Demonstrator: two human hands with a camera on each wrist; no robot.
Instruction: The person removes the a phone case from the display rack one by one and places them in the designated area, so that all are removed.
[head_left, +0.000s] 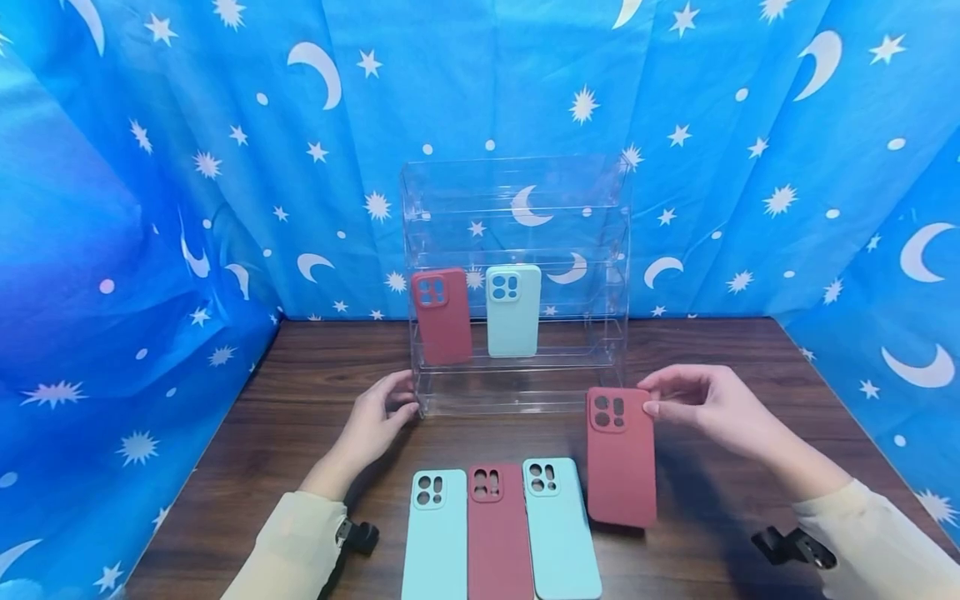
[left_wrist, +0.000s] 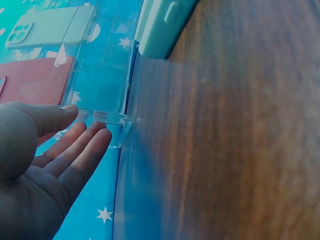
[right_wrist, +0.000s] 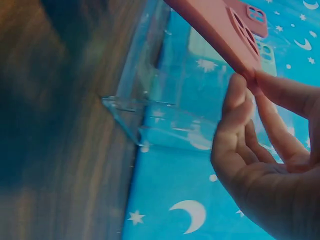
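A dark red phone case point(head_left: 622, 467) is held up in front of the display rack's right side. My right hand point(head_left: 716, 408) pinches it by its upper right corner between thumb and fingers, as the right wrist view also shows. The clear tiered display rack point(head_left: 517, 402) bears another red phone case point(head_left: 444, 325) at its left and a mint green phone case point(head_left: 513, 321) beside it. By the rack's lower left corner is my left hand point(head_left: 375, 421), its thumb and fingers point(left_wrist: 82, 157) extended and fairly straight. Whether they touch the clear plastic is hard to tell.
Along the near side of the wooden table point(head_left: 315, 358) lie a mint case point(head_left: 435, 542), a red case point(head_left: 500, 542) and a second mint case point(head_left: 562, 542), side by side. Behind the rack hangs a blue cloth point(head_left: 465, 75) with moons and stars, also enclosing both sides.
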